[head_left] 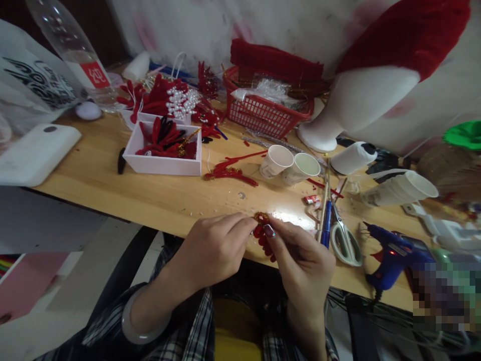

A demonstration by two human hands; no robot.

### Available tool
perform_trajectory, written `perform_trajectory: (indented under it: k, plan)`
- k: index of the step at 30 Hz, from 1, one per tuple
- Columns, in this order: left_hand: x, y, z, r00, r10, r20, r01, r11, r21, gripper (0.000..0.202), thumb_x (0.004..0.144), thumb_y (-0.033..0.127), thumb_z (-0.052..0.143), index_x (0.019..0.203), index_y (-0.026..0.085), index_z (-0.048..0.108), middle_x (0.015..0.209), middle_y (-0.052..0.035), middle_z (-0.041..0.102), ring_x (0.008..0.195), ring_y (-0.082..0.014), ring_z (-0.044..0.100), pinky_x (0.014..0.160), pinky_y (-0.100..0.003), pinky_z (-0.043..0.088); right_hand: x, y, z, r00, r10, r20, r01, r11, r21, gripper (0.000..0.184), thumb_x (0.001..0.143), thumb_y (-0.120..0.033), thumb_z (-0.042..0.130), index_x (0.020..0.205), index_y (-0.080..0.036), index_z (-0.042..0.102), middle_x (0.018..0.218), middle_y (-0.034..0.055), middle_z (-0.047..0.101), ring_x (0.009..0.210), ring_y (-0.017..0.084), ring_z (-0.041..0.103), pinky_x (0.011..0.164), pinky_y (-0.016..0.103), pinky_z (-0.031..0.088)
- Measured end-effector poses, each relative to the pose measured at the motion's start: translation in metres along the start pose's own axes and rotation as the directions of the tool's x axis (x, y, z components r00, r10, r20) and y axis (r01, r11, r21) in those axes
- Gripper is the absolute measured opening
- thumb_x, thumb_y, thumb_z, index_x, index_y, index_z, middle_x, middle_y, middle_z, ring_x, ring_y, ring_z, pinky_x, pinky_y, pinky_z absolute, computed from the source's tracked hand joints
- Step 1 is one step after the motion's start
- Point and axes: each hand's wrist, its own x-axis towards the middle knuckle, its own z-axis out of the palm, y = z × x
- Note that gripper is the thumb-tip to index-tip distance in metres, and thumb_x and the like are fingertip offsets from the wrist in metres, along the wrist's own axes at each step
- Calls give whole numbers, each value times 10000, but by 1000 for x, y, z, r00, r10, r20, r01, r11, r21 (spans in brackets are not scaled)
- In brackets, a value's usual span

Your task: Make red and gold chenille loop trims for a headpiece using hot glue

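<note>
Close to the table's front edge, both hands meet at a small red velvety ornament [266,244] with a gold trim at its top. My left hand [218,245] is closed, its fingertips pinching the gold part from the left; its palm side is hidden. From the right, my right hand [300,255] grips the same ornament between thumb and index finger. Red petal-like lobes hang below the thumb. Farther back lie red fuzzy stems [233,173] with gold bits. A white box [165,164] of red and black velvety pieces stands behind to the left.
Two paper cups [277,161] stand mid-table. To the right lie scissors [345,243], a blue pen [326,225], stacked cups [400,189] and a blue glue gun [393,255] with a lit red light. Behind are a red basket [259,113] and a white foam head [370,100]. A power bank-like white object [37,153] lies left.
</note>
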Motion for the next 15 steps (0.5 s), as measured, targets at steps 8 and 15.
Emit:
perform_trajectory:
  k: [8, 15]
  plan:
    - [0, -2, -7, 993, -76, 94, 101, 949, -300, 205, 939, 52, 487, 1027, 111, 663, 968, -85, 733, 924, -171, 700, 833, -271, 580, 0, -1, -2, 997, 74, -2, -73, 994, 87, 205, 863, -166, 715, 987, -308, 796, 778, -21, 768, 576, 93, 687, 453, 168, 562]
    - [3, 4, -6, 946, -232, 226, 317, 808, -497, 239, 955, 57, 478, 929, 168, 689, 875, -14, 626, 805, -117, 615, 740, -222, 535, 1, -1, -1, 995, 84, -53, -80, 994, 73, 142, 854, -208, 725, 962, -264, 799, 729, -3, 754, 542, 111, 669, 424, 197, 552]
